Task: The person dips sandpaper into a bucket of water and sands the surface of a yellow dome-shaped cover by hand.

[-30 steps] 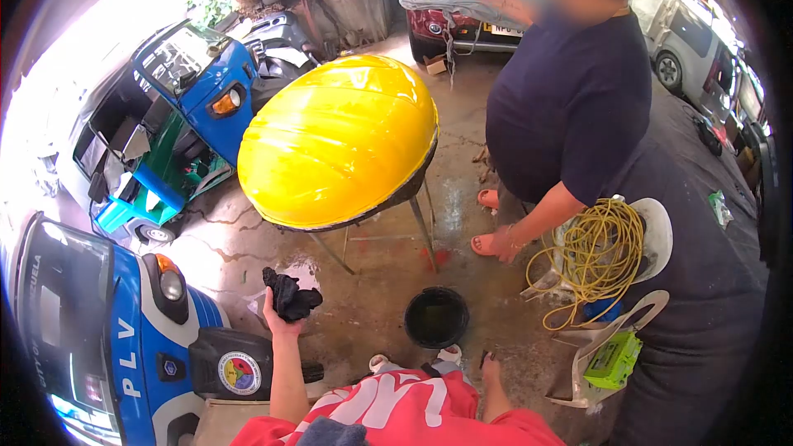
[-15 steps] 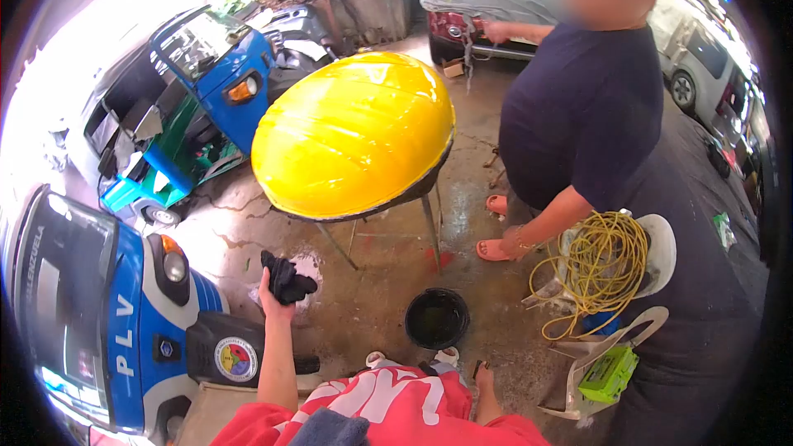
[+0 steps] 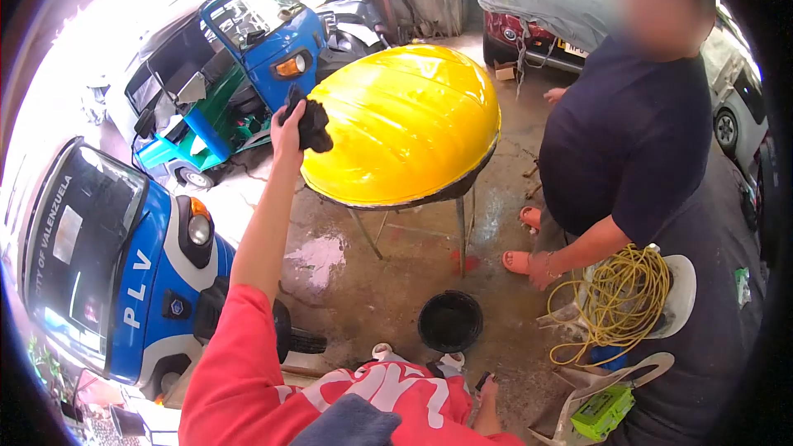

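Note:
My left hand [image 3: 287,134] is closed around a bunched black cloth [image 3: 313,124], held up at the left edge of a glossy yellow domed shell [image 3: 401,128]. Whether the cloth touches the shell, I cannot tell. The shell rests on a thin-legged metal stand [image 3: 460,227]. Low beside my red shirt, my right hand [image 3: 489,390] is closed on a small dark object, too small to name. A black basin [image 3: 450,321] stands on the floor in front of my feet.
A person [image 3: 624,128] stands at the right, near a coiled yellow hose [image 3: 619,301] on a white chair. A bright green box [image 3: 603,411] is below it. Blue three-wheelers [image 3: 153,272] stand at the left; a covered red car [image 3: 541,0] is behind. The floor looks wet.
My left hand has risen and reached forward with the black cloth, up to the shell's left side. The person's pointing arm has dropped. My view has shifted slightly left.

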`<action>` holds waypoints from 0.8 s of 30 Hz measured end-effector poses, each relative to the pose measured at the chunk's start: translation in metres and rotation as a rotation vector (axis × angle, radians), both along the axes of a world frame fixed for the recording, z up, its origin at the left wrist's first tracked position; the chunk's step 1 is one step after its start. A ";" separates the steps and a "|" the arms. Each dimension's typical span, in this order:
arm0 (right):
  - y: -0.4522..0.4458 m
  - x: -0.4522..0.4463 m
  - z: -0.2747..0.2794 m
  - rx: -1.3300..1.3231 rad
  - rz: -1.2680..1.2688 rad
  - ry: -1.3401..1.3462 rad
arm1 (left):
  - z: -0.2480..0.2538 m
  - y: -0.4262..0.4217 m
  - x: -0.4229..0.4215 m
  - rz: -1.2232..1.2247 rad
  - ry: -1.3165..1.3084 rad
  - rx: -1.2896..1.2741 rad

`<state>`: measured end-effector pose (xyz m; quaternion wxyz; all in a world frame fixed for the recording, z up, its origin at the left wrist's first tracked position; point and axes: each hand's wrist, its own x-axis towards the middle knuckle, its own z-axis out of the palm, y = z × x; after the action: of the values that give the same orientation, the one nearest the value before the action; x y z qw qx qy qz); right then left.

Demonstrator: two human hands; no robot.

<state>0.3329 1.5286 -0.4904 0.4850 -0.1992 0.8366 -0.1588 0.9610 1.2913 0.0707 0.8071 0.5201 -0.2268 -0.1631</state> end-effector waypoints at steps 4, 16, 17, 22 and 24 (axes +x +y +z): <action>0.006 -0.014 -0.028 -0.001 -0.038 -0.013 | -0.001 -0.054 -0.005 0.045 -0.229 0.181; 0.012 -0.026 -0.019 0.030 -0.073 0.013 | -0.100 -0.068 -0.036 0.134 -0.942 0.841; 0.014 -0.028 -0.036 -0.006 -0.089 0.003 | -0.099 -0.066 -0.038 0.125 -0.956 0.858; 0.004 -0.028 -0.055 -0.019 0.044 0.030 | -0.090 -0.051 -0.057 0.145 -1.051 0.936; -0.010 -0.013 -0.011 0.095 0.104 0.042 | -0.093 -0.046 -0.056 0.125 -1.042 0.910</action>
<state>0.3204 1.5183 -0.5011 0.4838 -0.2224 0.8417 -0.0894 0.9046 1.2451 -0.0227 0.3024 0.8295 -0.4635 0.0756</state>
